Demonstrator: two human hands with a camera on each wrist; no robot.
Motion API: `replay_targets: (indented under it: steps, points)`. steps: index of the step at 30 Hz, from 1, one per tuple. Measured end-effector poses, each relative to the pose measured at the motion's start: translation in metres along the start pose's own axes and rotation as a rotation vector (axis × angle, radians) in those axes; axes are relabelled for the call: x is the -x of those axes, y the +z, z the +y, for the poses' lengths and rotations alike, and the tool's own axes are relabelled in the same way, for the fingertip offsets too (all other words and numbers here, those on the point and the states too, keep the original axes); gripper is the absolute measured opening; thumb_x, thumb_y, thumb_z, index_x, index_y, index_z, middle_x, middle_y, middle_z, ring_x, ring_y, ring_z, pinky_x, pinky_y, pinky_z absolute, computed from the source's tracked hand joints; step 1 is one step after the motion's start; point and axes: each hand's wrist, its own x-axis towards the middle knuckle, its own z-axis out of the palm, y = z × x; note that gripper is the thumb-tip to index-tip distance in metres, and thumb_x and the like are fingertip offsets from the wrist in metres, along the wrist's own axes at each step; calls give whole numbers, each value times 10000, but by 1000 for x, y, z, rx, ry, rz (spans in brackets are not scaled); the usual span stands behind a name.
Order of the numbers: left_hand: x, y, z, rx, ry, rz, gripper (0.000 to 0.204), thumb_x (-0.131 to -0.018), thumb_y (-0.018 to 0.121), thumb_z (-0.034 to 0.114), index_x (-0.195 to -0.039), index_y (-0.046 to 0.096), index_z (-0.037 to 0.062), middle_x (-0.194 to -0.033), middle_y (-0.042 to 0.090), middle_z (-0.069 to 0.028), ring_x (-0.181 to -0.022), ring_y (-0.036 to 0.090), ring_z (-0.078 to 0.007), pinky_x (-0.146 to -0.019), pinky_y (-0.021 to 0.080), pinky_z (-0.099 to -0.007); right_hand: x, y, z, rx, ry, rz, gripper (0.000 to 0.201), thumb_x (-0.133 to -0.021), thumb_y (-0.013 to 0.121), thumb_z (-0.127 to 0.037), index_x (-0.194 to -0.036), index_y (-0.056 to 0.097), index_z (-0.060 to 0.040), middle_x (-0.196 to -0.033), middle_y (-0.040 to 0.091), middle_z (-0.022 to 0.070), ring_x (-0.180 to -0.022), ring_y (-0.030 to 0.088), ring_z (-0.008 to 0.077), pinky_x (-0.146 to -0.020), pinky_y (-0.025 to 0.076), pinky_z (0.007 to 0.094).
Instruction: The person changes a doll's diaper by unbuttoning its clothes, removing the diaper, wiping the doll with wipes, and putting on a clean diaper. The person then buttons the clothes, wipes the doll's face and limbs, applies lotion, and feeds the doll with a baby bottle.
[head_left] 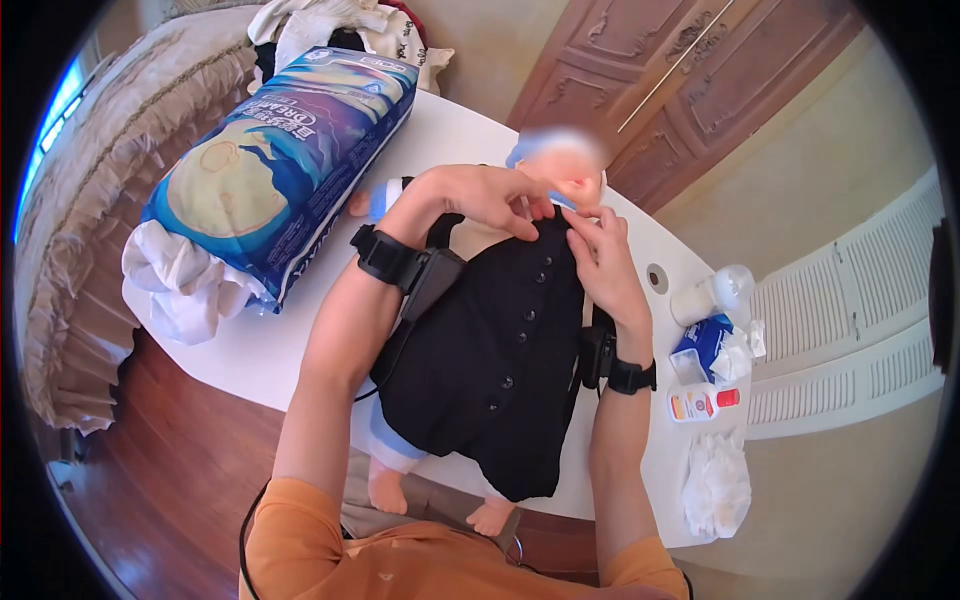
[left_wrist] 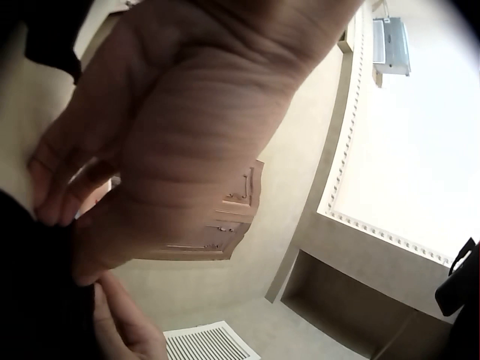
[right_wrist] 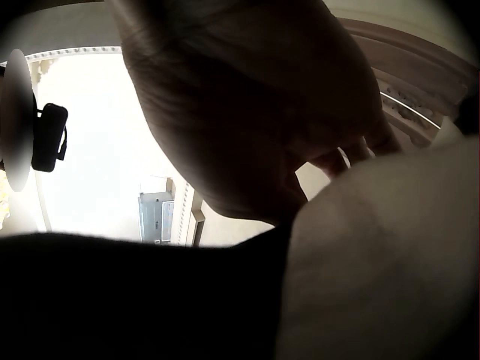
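Note:
A baby doll [head_left: 386, 487] in blue and white lies on its back on the white table, feet toward me. Over its body spreads a black buttoned garment [head_left: 460, 340], with a row of round buttons down the front. At the garment's top edge, by the doll's neck, my left hand [head_left: 490, 200] pinches the black cloth between thumb and fingers. My right hand [head_left: 608, 265] grips the same edge just to the right. In the left wrist view, fingertips of both hands meet at the black cloth [left_wrist: 37, 277]. Cream cloth [right_wrist: 382, 255] lies beside the garment in the right wrist view.
A large blue diaper pack [head_left: 290, 170] stands at the table's left, white cloth [head_left: 180, 280] at its near end. Along the right edge are a baby bottle [head_left: 700, 298], a blue tissue pack [head_left: 703, 342], a red-capped bottle [head_left: 695, 403] and a white plastic bag [head_left: 716, 485].

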Motion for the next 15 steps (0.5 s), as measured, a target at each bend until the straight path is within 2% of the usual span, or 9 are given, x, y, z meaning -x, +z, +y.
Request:
replay_targets:
  steps: [2,4,6,8,12,14,15]
  points:
    - [2,-2,-7,8,111,-55,503,-741,619,242,-1175,460,43,-1095,522,-107,-928,544,-171,-788,421,-268,-2,-2,-4,52,-70,5,239,-796,513,-68,-1020,570,-6,-993,495,101,-903,433,275,-831,369,321]
    - [13,-8,3,52,135,-56,514,-746,609,246,-1194,449,53,-1108,520,-108,-937,544,-178,-791,420,-267,0,-5,-9,78,-131,-64,250,-791,502,-45,-1029,561,-1,-1048,507,95,-921,434,271,-839,369,324]
    - [17,-12,9,93,161,-57,525,-751,599,251,-1214,438,63,-1122,519,-109,-947,544,-186,-794,420,-265,0,-9,-15,69,-103,-77,247,-787,504,-41,-1022,563,7,-1049,521,98,-930,439,269,-842,371,324]
    - [15,-13,9,28,53,10,477,-764,574,218,-1210,453,96,-1036,556,-106,-895,557,-189,-767,428,-273,1,-9,-17,60,-76,-92,244,-784,507,-38,-1015,565,15,-1050,536,102,-939,444,267,-845,372,324]
    - [-2,-2,5,-4,66,12,403,-805,528,127,-1199,454,86,-945,572,-93,-849,549,-153,-712,440,-269,2,-9,-19,14,-78,-94,232,-787,513,-45,-998,573,30,-1058,556,117,-984,452,261,-857,374,320]
    - [-16,8,-9,-157,199,67,324,-812,523,130,-1134,518,102,-874,581,-90,-797,557,-143,-661,433,-269,3,-11,-21,-5,-74,-105,229,-789,516,-52,-994,575,32,-1063,557,123,-1002,450,258,-864,372,317]
    - [-17,8,-8,-153,201,68,324,-812,523,130,-1134,518,102,-874,581,-90,-797,557,-143,-661,433,-269,3,-12,-23,-25,-80,-110,223,-790,524,-61,-984,580,33,-1034,569,129,-985,468,258,-858,380,314]
